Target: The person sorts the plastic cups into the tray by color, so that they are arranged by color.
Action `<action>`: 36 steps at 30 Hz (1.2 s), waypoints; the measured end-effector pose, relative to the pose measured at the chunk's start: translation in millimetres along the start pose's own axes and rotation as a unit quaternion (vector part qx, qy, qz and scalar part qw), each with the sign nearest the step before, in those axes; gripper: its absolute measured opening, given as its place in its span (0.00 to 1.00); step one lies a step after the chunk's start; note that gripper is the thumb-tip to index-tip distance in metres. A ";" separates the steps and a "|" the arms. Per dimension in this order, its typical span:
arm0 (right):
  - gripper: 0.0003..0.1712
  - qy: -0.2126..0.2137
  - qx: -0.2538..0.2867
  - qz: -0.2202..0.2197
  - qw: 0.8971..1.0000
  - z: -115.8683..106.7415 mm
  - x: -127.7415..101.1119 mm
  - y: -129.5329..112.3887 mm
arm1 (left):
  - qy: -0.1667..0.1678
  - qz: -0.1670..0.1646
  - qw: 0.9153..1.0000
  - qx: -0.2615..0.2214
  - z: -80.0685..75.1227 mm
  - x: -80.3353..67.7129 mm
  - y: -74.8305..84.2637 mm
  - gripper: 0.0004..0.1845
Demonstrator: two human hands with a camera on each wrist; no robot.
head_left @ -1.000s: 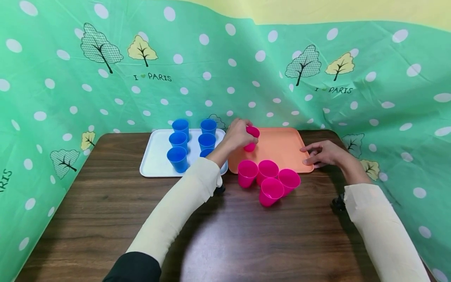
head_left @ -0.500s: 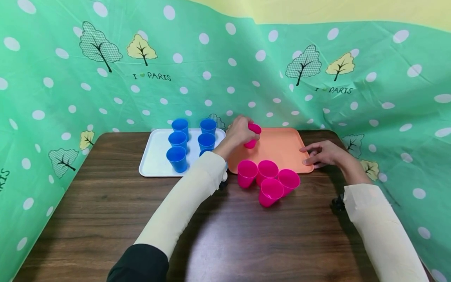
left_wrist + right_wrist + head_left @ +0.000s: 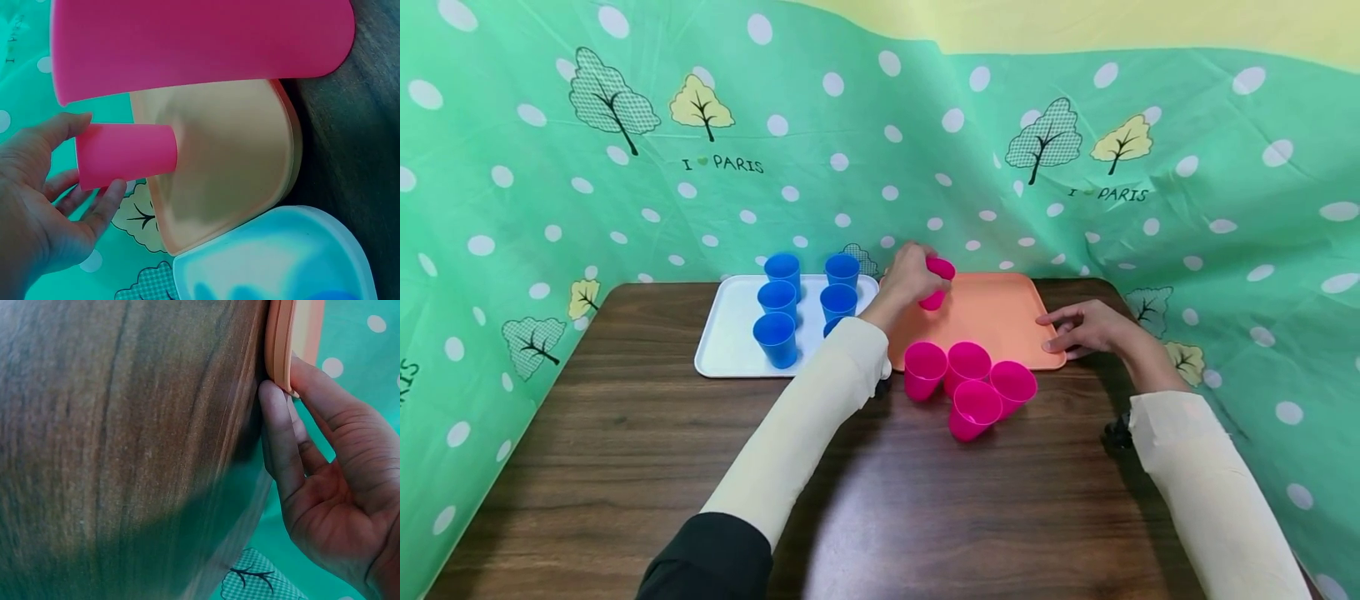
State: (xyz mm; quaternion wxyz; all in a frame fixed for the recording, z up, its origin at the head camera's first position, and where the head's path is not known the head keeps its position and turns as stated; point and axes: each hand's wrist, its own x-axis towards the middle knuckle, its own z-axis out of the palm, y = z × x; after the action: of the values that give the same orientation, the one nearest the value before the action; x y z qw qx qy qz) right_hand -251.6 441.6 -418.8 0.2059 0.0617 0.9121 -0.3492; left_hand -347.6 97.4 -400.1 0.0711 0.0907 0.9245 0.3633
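My left hand holds a pink plastic cup by its rim, over the back left part of the orange tray. In the left wrist view that cup is between the thumb and fingers; whether its base touches the tray is unclear. My right hand grips the orange tray's right edge. The right wrist view shows fingertips on both sides of the tray's rim. Several more pink cups stand upright in a cluster at the tray's front edge.
Left of the orange tray, a white tray carries several blue cups in two columns; my left forearm partly hides the front right one. Both trays lie on a dark wooden table. A green dotted cloth hangs close behind and at the sides.
The left hand has shifted slightly back with the pink cup, and its forearm has swung a little to the right. The right hand stays on the tray's edge.
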 end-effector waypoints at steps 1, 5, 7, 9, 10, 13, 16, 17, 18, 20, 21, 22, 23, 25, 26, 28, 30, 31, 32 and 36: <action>0.44 0.000 0.000 0.000 1.000 0.2 0.4 0.0 | -0.002 -0.003 1.000 0.001 1.4 2.9 -0.7 0.39; 0.44 -0.001 -0.002 0.002 1.000 0.4 0.9 -0.5 | 0.000 0.007 1.000 -0.023 -5.5 -10.5 4.6 0.40; 0.44 -0.001 -0.002 0.002 1.000 0.4 0.9 -0.8 | 0.003 0.003 0.999 -0.032 -4.5 -7.7 2.7 0.42; 0.44 -0.001 -0.003 0.002 1.000 0.5 1.4 -0.3 | -0.001 0.003 1.000 -0.031 -2.1 -2.2 -1.1 0.44; 0.44 -0.002 -0.004 0.002 1.000 0.5 1.4 -0.3 | 0.000 0.004 1.000 -0.028 1.5 4.8 -5.7 0.44; 0.44 -0.003 -0.004 0.001 1.000 0.3 1.5 -0.1 | -0.004 0.005 1.000 -0.021 3.7 12.1 -11.9 0.46; 0.44 -0.003 -0.001 0.002 1.000 0.0 1.5 -0.2 | 0.003 0.015 0.999 -0.031 2.0 11.1 -15.8 0.46; 0.44 -0.003 0.001 0.002 1.000 0.0 1.6 -0.2 | 0.004 0.017 0.999 -0.040 1.2 11.1 -18.2 0.47; 0.44 -0.002 0.002 0.003 1.000 -0.1 1.7 -0.3 | 0.004 0.019 0.999 -0.046 -4.2 3.0 -14.7 0.46; 0.44 -0.001 0.005 0.003 1.000 0.1 1.4 -0.9 | 0.011 0.022 0.998 -0.056 -10.6 -9.0 -10.6 0.46; 0.44 -0.001 0.004 0.002 1.000 -0.1 1.4 -0.9 | 0.009 0.025 0.998 -0.061 -16.4 -19.1 -5.8 0.45; 0.44 -0.001 0.003 0.001 1.000 -0.3 1.3 -0.8 | 0.011 0.027 0.997 -0.065 -18.9 -24.1 -4.1 0.45; 0.44 -0.001 0.002 0.000 1.000 -0.5 1.1 -0.7 | 0.014 0.030 0.997 -0.071 -20.8 -28.5 -2.7 0.44; 0.44 -0.001 0.002 0.001 1.000 -0.6 0.2 -1.1 | 0.017 0.029 0.997 -0.072 -27.6 -42.3 5.0 0.43; 0.44 -0.002 0.001 -0.001 1.000 -0.7 0.3 -0.7 | 0.020 0.029 0.997 -0.074 -28.4 -44.8 5.5 0.42; 0.44 -0.004 0.002 -0.005 1.000 -0.8 0.4 -0.2 | 0.025 0.027 0.996 -0.079 -29.5 -48.3 6.3 0.42; 0.43 -0.007 0.003 -0.006 1.000 -0.6 0.3 -0.5 | 0.027 0.025 0.996 -0.084 -30.4 -51.0 6.2 0.42; 0.43 -0.008 0.004 -0.007 1.000 -0.7 0.7 -0.3 | 0.027 0.024 0.996 -0.085 -30.9 -52.2 6.2 0.42; 0.43 -0.010 0.005 -0.008 1.000 -0.9 1.1 -0.1 | 0.027 0.022 0.996 -0.087 -31.5 -53.3 6.1 0.42; 0.43 -0.011 0.010 -0.004 1.000 -1.3 1.7 -1.3 | 0.023 0.019 0.996 -0.088 -34.6 -57.6 6.2 0.42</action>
State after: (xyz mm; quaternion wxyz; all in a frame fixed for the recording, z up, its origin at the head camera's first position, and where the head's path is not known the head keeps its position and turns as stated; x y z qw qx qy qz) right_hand -254.0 441.5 -417.8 0.2138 0.0564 0.9063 -0.3602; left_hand -297.6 66.4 -367.0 0.0504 0.0929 0.8884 0.4468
